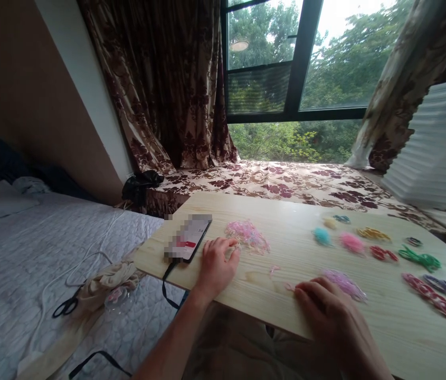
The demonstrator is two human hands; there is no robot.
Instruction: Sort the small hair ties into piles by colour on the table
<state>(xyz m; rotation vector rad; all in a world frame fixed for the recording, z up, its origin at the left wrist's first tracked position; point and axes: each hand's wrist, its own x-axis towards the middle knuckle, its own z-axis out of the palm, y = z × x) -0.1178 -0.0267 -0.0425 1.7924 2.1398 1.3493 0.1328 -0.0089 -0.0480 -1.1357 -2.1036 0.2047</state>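
My left hand [218, 264] rests on the pale wooden table [262, 295], its fingertips at the near left edge of a loose pile of pink and pastel elastic bands [248, 235]. Its thumb stands apart from the forefinger. Fingers pinched together, my right hand [328, 311] is low over the table with a small pink elastic band [289, 286] at its fingertips. Another small pink band [274, 269] lies between the hands. Just beyond my right hand is a lilac-pink heap of bands [344, 285], partly covered by the knuckles.
A phone [191, 237] with a black strap lies left of my left hand. Toward the right are a teal bundle [321, 236], a pink bundle [351, 243], a green bundle [419, 258] and a dark red loop [430, 295]. Black-handled scissors [65, 307] lie on the bed [139, 322].
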